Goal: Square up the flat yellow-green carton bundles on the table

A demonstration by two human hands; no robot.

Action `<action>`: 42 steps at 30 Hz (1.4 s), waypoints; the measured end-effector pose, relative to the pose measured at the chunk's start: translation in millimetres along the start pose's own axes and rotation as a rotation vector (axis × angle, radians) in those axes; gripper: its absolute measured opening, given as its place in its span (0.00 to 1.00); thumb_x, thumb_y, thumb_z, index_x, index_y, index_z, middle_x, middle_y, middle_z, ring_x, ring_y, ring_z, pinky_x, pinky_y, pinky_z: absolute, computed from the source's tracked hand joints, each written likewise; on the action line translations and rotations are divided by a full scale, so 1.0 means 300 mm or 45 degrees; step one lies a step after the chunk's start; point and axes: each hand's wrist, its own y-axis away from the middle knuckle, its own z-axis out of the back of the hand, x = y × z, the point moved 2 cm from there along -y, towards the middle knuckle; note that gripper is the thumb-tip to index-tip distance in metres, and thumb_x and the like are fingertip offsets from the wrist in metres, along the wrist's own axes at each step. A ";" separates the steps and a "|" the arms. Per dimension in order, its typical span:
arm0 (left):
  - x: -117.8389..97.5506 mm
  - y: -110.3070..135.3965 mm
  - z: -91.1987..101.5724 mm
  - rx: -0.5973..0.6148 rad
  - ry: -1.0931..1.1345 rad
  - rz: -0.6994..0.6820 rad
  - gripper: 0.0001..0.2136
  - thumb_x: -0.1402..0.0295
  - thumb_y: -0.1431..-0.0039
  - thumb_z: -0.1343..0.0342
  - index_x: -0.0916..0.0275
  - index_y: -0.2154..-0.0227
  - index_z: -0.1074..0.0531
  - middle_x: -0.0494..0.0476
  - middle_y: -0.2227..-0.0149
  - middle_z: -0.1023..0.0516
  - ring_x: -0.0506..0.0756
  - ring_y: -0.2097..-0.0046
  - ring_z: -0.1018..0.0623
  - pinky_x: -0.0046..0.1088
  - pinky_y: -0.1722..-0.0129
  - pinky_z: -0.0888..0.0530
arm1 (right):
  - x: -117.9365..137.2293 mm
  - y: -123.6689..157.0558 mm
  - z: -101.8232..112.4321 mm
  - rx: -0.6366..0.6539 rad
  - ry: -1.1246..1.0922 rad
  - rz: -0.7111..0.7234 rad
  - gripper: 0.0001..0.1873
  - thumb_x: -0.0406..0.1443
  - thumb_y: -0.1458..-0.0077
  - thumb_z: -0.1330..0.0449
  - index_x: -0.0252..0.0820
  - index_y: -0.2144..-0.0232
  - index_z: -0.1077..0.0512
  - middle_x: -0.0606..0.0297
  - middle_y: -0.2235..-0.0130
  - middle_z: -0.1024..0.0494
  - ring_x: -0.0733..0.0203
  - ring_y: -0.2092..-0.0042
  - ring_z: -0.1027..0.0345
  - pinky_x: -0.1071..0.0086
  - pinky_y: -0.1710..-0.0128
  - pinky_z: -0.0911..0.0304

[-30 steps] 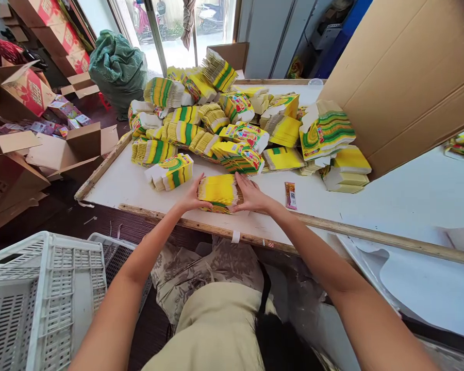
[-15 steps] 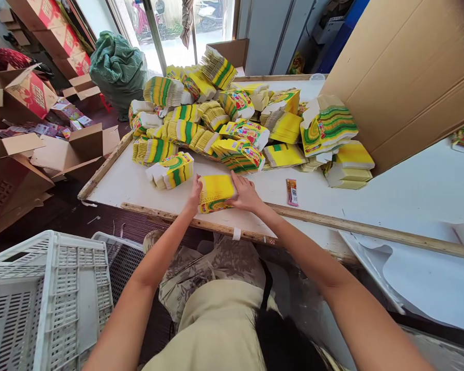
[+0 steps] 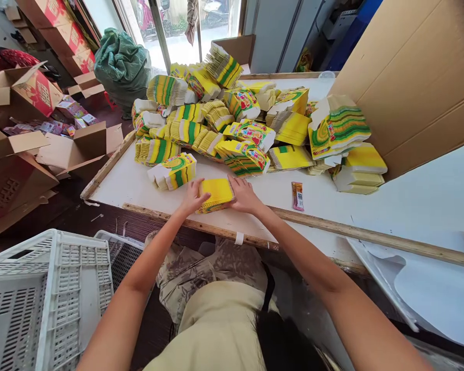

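A stack of flat yellow cartons (image 3: 217, 190) is between my two hands near the table's front edge. My left hand (image 3: 195, 198) grips its left side, the thumb reaching toward the top sheet. Against the right end, my right hand (image 3: 243, 195) presses with the fingers behind and along the edge. Just left of the stack lies a white, yellow and green carton bundle (image 3: 174, 170). Behind it spreads a heap of similar printed carton bundles (image 3: 216, 117). To the right, a small wrapped bar (image 3: 297, 196) lies on the white tabletop (image 3: 255, 219).
A wooden strip (image 3: 332, 222) runs along the table's front. A large cardboard sheet (image 3: 410, 77) stands at the right. White plastic crates (image 3: 77, 288) sit at the lower left, with open cardboard boxes (image 3: 73, 147) and a green sack (image 3: 119, 72) beyond.
My left hand has shifted its grip on the carton stack, its thumb now swung toward the top. The stack's top now looks flatter. The view has shifted slightly.
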 end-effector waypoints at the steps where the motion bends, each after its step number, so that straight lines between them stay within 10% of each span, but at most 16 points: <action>1: -0.005 -0.005 0.013 0.051 -0.094 -0.045 0.41 0.42 0.46 0.45 0.68 0.38 0.42 0.74 0.38 0.40 0.64 0.34 0.40 0.45 0.34 0.41 | 0.002 -0.001 0.002 0.013 0.004 0.002 0.60 0.51 0.57 0.33 0.28 0.31 0.53 0.38 0.39 0.39 0.33 0.41 0.45 0.45 0.43 0.45; 5: -0.074 -0.027 0.064 0.195 -0.444 -0.213 0.59 0.38 0.69 0.32 0.69 0.37 0.45 0.79 0.33 0.50 0.74 0.32 0.47 0.53 0.33 0.51 | 0.002 -0.001 0.012 0.028 -0.018 -0.008 0.59 0.49 0.58 0.31 0.31 0.32 0.51 0.40 0.38 0.39 0.34 0.40 0.45 0.45 0.42 0.45; 10: -0.180 -0.044 0.062 0.336 -0.824 -0.311 0.48 0.45 0.60 0.34 0.71 0.40 0.40 0.73 0.48 0.32 0.72 0.44 0.32 0.50 0.39 0.41 | -0.007 -0.007 -0.003 -0.007 -0.087 0.015 0.61 0.52 0.60 0.29 0.31 0.32 0.50 0.40 0.37 0.39 0.34 0.39 0.46 0.44 0.40 0.46; 18: -0.182 -0.029 0.013 0.180 -0.800 -0.291 0.42 0.44 0.57 0.36 0.72 0.47 0.38 0.71 0.50 0.31 0.67 0.48 0.30 0.41 0.47 0.34 | -0.051 0.023 -0.010 -0.116 -0.109 0.131 0.69 0.58 0.63 0.29 0.29 0.31 0.55 0.36 0.36 0.43 0.33 0.35 0.49 0.43 0.37 0.49; 26: -0.161 -0.044 0.034 0.163 -0.798 -0.122 0.42 0.48 0.58 0.35 0.70 0.44 0.40 0.70 0.47 0.32 0.68 0.46 0.31 0.42 0.48 0.33 | -0.083 0.212 0.033 -0.397 -0.163 0.022 0.25 0.38 0.42 0.42 0.35 0.44 0.32 0.47 0.50 0.28 0.45 0.47 0.34 0.50 0.44 0.35; 36: -0.173 -0.040 0.017 0.120 -0.777 -0.045 0.49 0.44 0.59 0.34 0.71 0.40 0.43 0.74 0.44 0.33 0.69 0.43 0.33 0.42 0.45 0.36 | 0.030 0.142 -0.063 -0.091 0.052 -0.109 0.50 0.32 0.49 0.38 0.27 0.30 0.57 0.45 0.28 0.63 0.39 0.28 0.71 0.40 0.32 0.58; 42: -0.185 -0.046 0.029 0.098 -0.815 -0.097 0.40 0.44 0.55 0.36 0.70 0.46 0.37 0.71 0.49 0.29 0.68 0.48 0.29 0.41 0.50 0.33 | 0.029 0.143 -0.059 -0.078 -0.033 -0.106 0.49 0.33 0.48 0.37 0.32 0.30 0.56 0.47 0.28 0.61 0.39 0.28 0.68 0.40 0.32 0.57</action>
